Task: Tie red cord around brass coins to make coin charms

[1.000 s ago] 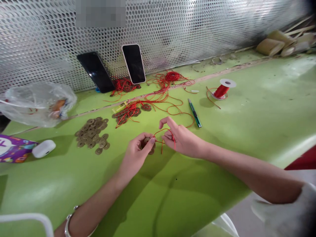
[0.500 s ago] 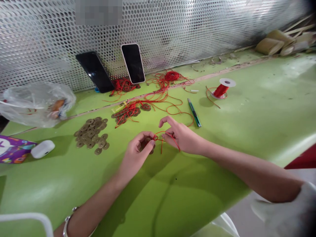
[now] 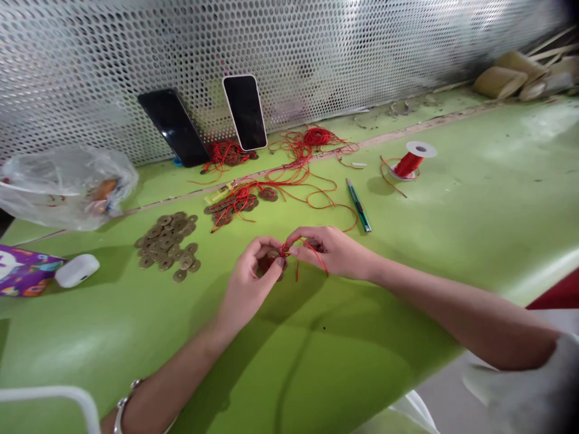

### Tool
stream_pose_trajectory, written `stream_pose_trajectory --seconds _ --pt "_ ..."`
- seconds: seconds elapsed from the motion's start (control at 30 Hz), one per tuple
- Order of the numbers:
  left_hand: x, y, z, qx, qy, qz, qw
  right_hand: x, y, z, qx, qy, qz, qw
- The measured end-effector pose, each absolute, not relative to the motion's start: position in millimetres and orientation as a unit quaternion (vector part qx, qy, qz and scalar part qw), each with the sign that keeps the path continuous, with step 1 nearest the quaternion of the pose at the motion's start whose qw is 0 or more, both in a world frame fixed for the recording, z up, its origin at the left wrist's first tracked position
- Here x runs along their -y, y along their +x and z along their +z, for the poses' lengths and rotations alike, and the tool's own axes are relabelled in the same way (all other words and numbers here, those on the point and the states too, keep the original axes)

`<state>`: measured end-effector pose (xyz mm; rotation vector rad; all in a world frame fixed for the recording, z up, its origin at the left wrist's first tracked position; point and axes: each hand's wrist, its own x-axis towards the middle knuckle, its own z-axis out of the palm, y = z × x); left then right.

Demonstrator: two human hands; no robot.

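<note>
My left hand [image 3: 251, 279] is closed around a small stack of brass coins [image 3: 270, 263] just above the green table [image 3: 316, 337]. My right hand [image 3: 335, 250] pinches a red cord [image 3: 312, 252] right at the coins, fingertips meeting those of the left hand. The cord's loose ends hang down between the two hands. Left of them lies a pile of holed brass coins [image 3: 168, 245]. Behind it sit strung coins tangled with red cord [image 3: 235, 204].
Two phones [image 3: 246, 111] lean on the perforated metal wall. A red cord spool [image 3: 409, 161] and a green utility knife [image 3: 358, 205] lie to the right. A clear plastic bag [image 3: 67, 187], a white earbud case [image 3: 76, 270] and a purple packet [image 3: 22, 271] sit at left.
My right hand's raised index finger has come down and moved left to the coins, drawing the red loop small and tight. My left hand has stayed in place.
</note>
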<state>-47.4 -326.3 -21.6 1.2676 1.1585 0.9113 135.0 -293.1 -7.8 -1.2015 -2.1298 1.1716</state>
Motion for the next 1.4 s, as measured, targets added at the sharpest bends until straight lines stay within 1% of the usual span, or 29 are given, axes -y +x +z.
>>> stream_pose_trajectory --seconds 0.13,0.27,0.4,0.57,0.8,1.07,1.4 --pt "328.1 -45.2 -22.7 -0.487 0.54 0.39 0.565 292.3 134.5 -11.5 0.765 -0.412 0.42 0.262" --pt "331.3 -44.6 -24.7 -0.491 0.576 0.381 0.531 292.3 133.2 -15.1 0.749 -0.391 0.449 0.293" --pt "332.9 -45.3 -24.8 -0.504 0.615 0.366 0.483 292.2 131.3 -18.4 0.722 -0.406 0.483 0.283" --pt "332.8 -45.0 -24.5 -0.517 0.639 0.369 0.434 291.6 130.1 -21.8 0.701 -0.437 0.495 0.27" --pt "332.8 -44.9 -25.3 -0.523 0.632 0.37 0.436 291.1 130.2 -22.5 0.668 -0.393 0.564 0.285" --pt "331.7 -46.1 -25.3 -0.526 0.642 0.372 0.416 291.9 128.1 -24.3 0.627 -0.394 0.602 0.3" --pt "329.3 -46.3 -22.8 -0.509 0.66 0.361 0.418 289.2 128.2 -26.2 0.622 -0.382 0.614 0.301"
